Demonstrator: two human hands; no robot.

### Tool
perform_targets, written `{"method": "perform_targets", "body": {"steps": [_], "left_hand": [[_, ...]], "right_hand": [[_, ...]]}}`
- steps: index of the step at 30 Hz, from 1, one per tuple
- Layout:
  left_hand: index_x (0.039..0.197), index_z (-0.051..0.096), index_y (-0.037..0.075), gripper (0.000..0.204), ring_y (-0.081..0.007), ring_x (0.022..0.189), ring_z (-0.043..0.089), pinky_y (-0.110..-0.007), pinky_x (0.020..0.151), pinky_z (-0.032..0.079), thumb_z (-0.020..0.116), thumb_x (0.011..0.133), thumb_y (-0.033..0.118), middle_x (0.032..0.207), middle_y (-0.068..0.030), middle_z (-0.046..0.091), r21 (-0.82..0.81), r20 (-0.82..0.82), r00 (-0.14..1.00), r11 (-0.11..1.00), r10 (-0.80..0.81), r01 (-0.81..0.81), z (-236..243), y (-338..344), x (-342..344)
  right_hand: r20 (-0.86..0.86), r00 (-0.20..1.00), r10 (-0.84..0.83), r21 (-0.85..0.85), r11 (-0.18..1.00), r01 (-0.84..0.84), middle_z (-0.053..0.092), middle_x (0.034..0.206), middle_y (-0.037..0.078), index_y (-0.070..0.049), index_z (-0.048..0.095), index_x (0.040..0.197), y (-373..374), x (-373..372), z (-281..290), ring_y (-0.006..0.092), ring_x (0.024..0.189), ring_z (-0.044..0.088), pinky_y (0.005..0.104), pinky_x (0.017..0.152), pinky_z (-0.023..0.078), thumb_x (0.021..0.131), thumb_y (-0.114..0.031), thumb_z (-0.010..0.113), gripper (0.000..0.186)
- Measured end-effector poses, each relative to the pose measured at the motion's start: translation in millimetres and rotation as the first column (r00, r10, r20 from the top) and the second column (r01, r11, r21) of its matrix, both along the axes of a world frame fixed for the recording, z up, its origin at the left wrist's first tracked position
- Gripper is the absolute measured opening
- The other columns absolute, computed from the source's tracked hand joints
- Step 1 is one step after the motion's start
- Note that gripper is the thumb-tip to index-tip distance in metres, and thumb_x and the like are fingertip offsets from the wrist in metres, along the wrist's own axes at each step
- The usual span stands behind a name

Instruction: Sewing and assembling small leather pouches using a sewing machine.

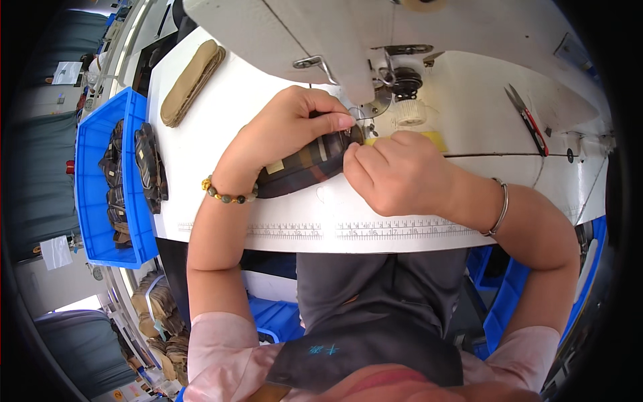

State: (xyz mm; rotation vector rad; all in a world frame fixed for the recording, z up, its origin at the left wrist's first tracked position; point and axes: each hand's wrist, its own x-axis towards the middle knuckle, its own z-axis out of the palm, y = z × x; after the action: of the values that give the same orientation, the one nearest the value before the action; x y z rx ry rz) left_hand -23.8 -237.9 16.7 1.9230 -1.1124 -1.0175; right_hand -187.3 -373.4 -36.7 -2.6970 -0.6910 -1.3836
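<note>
A dark plaid fabric piece (311,163) with brown and pale stripes lies on the white sewing table, just in front of the sewing machine's needle area (373,107). My left hand (295,124) pinches its upper right end between thumb and forefinger, close to the needle. At the same end, my right hand (395,171) has its fingers curled closed on the fabric's edge. The fingertips hide that edge, so its exact fold cannot be seen. Behind my right hand, a yellow strip (434,140) shows on the table.
Red-handled thread snips (530,124) lie at the right. A stack of tan fabric pieces (193,84) rests at the far left, with folded plaid pieces (150,167) below it. A blue bin (137,194) holding more plaid pieces stands beyond the left edge. A printed ruler (288,231) follows the front edge.
</note>
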Motion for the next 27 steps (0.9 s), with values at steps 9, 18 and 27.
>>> {"method": "perform_targets", "body": {"steps": [9, 18, 27], "left_hand": [[0.092, 0.074, -0.001, 0.011, -0.0188, 0.077, 0.063, -0.03, 0.072, 0.05, 0.076, 0.085, 0.007, 0.085, -0.0074, 0.069, -0.131, 0.495, 0.868, 0.991, 0.045, 0.023, -1, 2, -12], [0.092, 0.074, 0.0, 0.012, -0.0201, 0.076, 0.064, -0.031, 0.072, 0.051, 0.077, 0.085, 0.009, 0.086, -0.0072, 0.07, -0.128, 0.505, 0.862, 0.992, 0.048, 0.02, -1, 0, -14], [0.086, 0.078, 0.01, 0.008, -0.0269, 0.078, 0.066, -0.036, 0.069, 0.051, 0.076, 0.08, 0.014, 0.083, -0.005, 0.07, -0.229, 0.557, 0.83, 0.966, 0.033, 0.116, -4, 1, -13]], "right_hand": [[-0.289, 0.957, 0.002, -0.041, 0.999, -0.014, 0.048, 0.057, 0.001, -0.002, 0.063, 0.068, 5, -8, 4, 0.0128, 0.05, 0.053, 0.0277, 0.043, 0.04, 0.061, -0.013, 0.066, 0.013], [-0.249, 0.968, -0.041, -0.118, 0.993, 0.011, 0.054, 0.06, 0.002, 0.006, 0.071, 0.083, 9, -13, 7, 0.0139, 0.052, 0.056, 0.0276, 0.046, 0.041, 0.062, -0.012, 0.068, 0.028], [-0.277, 0.956, -0.093, -0.153, 0.987, 0.052, 0.051, 0.056, -0.001, 0.006, 0.072, 0.082, 15, -18, 11, 0.0111, 0.048, 0.054, 0.0262, 0.043, 0.037, 0.071, -0.005, 0.072, 0.015]]}}
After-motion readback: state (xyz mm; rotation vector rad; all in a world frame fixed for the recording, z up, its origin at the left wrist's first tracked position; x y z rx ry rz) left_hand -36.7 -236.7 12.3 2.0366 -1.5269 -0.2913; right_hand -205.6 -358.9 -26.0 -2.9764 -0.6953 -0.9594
